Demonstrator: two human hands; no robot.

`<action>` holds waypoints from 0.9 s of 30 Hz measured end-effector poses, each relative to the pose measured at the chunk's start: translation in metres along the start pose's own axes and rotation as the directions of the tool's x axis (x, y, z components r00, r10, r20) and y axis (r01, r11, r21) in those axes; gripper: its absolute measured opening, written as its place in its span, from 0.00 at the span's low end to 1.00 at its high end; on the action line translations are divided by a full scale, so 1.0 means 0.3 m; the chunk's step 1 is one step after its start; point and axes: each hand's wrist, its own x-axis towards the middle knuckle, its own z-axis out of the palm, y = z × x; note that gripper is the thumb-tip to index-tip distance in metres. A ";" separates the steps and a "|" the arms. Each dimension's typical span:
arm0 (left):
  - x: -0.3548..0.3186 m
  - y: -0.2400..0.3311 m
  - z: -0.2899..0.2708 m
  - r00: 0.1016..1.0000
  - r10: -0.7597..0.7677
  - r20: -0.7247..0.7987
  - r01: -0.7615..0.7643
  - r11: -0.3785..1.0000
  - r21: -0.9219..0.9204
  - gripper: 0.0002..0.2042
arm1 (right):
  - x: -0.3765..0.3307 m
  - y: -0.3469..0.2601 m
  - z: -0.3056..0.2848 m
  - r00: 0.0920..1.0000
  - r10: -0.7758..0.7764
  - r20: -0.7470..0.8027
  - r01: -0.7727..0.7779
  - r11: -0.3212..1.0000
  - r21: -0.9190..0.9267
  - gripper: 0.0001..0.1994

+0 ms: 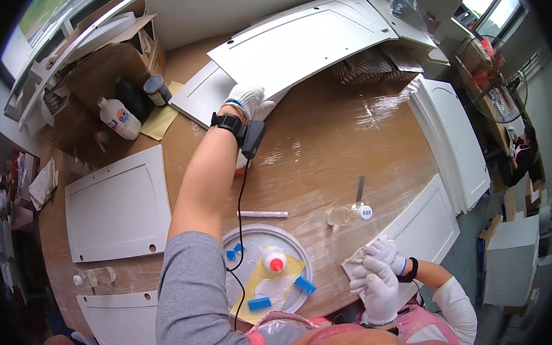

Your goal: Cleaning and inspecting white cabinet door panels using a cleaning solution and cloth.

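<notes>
My left hand (pixel 246 101), in a white knit glove, reaches far across the table. It is closed on the near edge of a large white cabinet-door-like panel (pixel 300 44); some of its fingers are hidden. That panel lies tilted over another white panel (pixel 200 96) and others behind. A black watch and a small black box with a cable sit on my left wrist. My right hand does not show. At the lower right, a co-worker's two gloved hands (pixel 378 280) are together at the corner of a white panel (pixel 421 223).
A round tray (pixel 229 231) holds a white bottle with red tip (pixel 274 259), yellow paper and blue blocks (pixel 305 284). A clear bottle (pixel 345 216) lies nearby. White panels (pixel 119 204) lie left; others stack right (pixel 460 142). Bottle (pixel 120 117) and can (pixel 156 90) stand far left.
</notes>
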 end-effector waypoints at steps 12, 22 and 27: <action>0.034 -0.203 0.252 0.930 -0.103 0.353 0.364 0.395 -0.843 0.36 | -0.036 -0.035 -0.034 0.993 -0.105 -0.056 0.104 0.994 -0.032 0.19; -0.574 -0.084 0.013 0.890 -0.387 0.240 0.073 -0.399 -0.914 0.15 | -0.175 -0.030 -0.025 0.978 -0.205 -0.032 0.203 0.977 -0.068 0.19; -1.220 -0.075 -0.052 0.804 -0.529 0.272 0.013 -0.441 -0.897 0.12 | -0.250 -0.059 0.068 0.966 -0.245 0.088 0.256 0.954 -0.156 0.19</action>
